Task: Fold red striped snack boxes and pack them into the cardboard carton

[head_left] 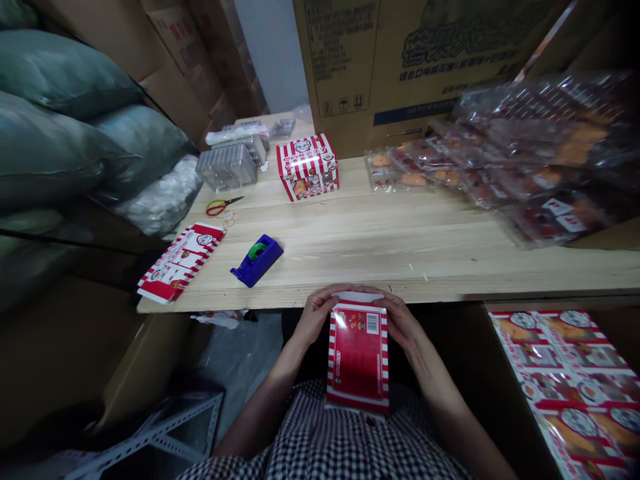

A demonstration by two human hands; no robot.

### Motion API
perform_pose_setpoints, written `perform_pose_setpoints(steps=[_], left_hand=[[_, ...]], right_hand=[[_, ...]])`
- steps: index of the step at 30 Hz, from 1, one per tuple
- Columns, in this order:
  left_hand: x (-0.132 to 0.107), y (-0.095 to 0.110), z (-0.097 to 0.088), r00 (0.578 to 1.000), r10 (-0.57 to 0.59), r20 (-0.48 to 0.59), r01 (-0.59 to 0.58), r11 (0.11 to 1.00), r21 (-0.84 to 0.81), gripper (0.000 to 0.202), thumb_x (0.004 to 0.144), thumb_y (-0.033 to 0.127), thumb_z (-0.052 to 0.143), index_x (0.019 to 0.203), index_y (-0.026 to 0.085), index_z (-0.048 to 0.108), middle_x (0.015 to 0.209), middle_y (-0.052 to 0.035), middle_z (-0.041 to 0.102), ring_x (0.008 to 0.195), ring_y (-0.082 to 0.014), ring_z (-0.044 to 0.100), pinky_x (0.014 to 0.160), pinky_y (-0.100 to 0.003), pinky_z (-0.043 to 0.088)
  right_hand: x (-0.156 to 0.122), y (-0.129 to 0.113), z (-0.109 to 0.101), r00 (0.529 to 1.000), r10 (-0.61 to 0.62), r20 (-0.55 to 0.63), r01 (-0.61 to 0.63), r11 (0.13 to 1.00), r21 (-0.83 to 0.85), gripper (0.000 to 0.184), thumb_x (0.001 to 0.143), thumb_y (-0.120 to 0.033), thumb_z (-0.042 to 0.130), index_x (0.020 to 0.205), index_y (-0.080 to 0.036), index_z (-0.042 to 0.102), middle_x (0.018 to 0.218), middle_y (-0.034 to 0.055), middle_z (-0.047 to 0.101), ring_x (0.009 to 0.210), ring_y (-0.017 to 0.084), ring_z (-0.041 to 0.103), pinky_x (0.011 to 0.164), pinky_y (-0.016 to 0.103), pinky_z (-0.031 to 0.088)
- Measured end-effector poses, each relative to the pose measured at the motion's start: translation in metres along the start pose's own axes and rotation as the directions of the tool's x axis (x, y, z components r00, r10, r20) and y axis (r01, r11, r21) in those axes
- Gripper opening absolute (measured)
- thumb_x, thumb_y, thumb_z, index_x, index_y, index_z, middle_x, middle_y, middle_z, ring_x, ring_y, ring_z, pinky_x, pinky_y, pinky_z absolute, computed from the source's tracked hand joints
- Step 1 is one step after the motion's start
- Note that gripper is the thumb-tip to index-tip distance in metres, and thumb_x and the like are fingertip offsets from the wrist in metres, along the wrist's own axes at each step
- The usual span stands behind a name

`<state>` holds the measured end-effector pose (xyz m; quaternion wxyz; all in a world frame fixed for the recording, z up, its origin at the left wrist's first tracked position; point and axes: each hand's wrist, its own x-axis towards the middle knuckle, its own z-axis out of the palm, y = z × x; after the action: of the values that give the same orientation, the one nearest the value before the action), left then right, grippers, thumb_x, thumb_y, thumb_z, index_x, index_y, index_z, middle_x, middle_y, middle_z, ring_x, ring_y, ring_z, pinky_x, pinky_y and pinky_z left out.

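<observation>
1. The left hand (316, 315) and the right hand (401, 321) are both closed on the top corners of a flat red-and-white striped carton (358, 357); it stands upright between them, just below the near edge of the table (400, 250), with its lower end over the person's checked lap.
2. Beyond the left hand, on the table, sits a blue tape dispenser (257, 259); further left lies another flat striped carton (179, 262), partly over the table's edge.
3. Further out from the left hand lie scissors (223, 205) with red and yellow handles; past them stand clear plastic trays (227, 165).
4. Straight ahead of the hands, well apart, stands an assembled striped box (307, 167).
5. Ahead and right of the right hand, wrapped packets (500, 173) lie spread out; low to its right is a stack of printed cartons (575, 380).
</observation>
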<state>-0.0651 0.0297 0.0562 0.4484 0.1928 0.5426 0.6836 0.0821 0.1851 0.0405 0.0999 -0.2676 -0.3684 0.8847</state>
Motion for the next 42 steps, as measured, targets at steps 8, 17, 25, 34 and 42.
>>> perform_pose_setpoints(steps=[8,17,25,34,42], left_hand=[[0.007,0.008,-0.007,0.989,-0.102,0.109,0.105,0.994,-0.018,0.036,0.084,0.029,0.070,0.118,0.017,0.074,0.136,-0.0131,0.065,0.118,-0.0291,0.064,0.100,-0.037,0.047],[0.006,0.001,-0.007,0.997,-0.005,0.076,-0.001,0.997,0.076,0.026,0.087,0.028,0.067,0.108,0.017,0.078,0.123,-0.0118,0.072,0.120,-0.0291,0.063,0.107,-0.041,0.044],[-0.001,0.004,-0.017,0.977,-0.055,0.204,0.007,0.974,0.228,0.034,0.088,0.035,0.068,0.118,0.020,0.074,0.132,-0.0126,0.067,0.124,-0.0291,0.061,0.106,-0.044,0.045],[-0.011,0.031,-0.014,0.963,-0.045,0.266,-0.042,0.950,0.310,0.030,0.090,0.039,0.065,0.109,0.019,0.078,0.120,-0.0125,0.073,0.116,-0.0285,0.066,0.103,-0.041,0.047],[0.001,0.045,-0.002,0.970,-0.057,0.236,-0.040,0.921,0.387,0.034,0.086,0.038,0.070,0.112,0.017,0.075,0.112,-0.0121,0.075,0.098,-0.0242,0.070,0.084,-0.032,0.053]], right_hand=[[0.002,-0.015,0.006,0.993,0.091,0.081,-0.089,0.996,-0.026,0.036,0.071,-0.025,0.080,0.107,-0.023,0.078,0.119,0.0065,0.075,0.107,0.030,0.070,0.095,0.040,0.053],[-0.001,0.002,-0.002,0.994,-0.108,-0.014,0.105,0.985,-0.140,0.020,0.073,-0.034,0.083,0.092,-0.029,0.081,0.117,0.0052,0.076,0.122,0.030,0.063,0.112,0.047,0.042],[-0.016,-0.010,-0.015,0.985,-0.089,0.145,0.122,0.963,-0.240,0.029,0.084,-0.042,0.075,0.109,-0.028,0.078,0.132,0.0074,0.069,0.129,0.028,0.058,0.113,0.046,0.040],[-0.030,-0.017,-0.006,0.985,-0.092,0.143,0.130,0.950,-0.286,0.024,0.085,-0.046,0.073,0.093,-0.025,0.080,0.125,0.0093,0.072,0.120,0.029,0.064,0.103,0.046,0.048],[-0.028,-0.037,0.009,0.984,-0.081,0.159,0.136,0.916,-0.377,0.028,0.084,-0.041,0.076,0.109,-0.027,0.076,0.115,0.0065,0.076,0.107,0.025,0.069,0.095,0.040,0.052]])
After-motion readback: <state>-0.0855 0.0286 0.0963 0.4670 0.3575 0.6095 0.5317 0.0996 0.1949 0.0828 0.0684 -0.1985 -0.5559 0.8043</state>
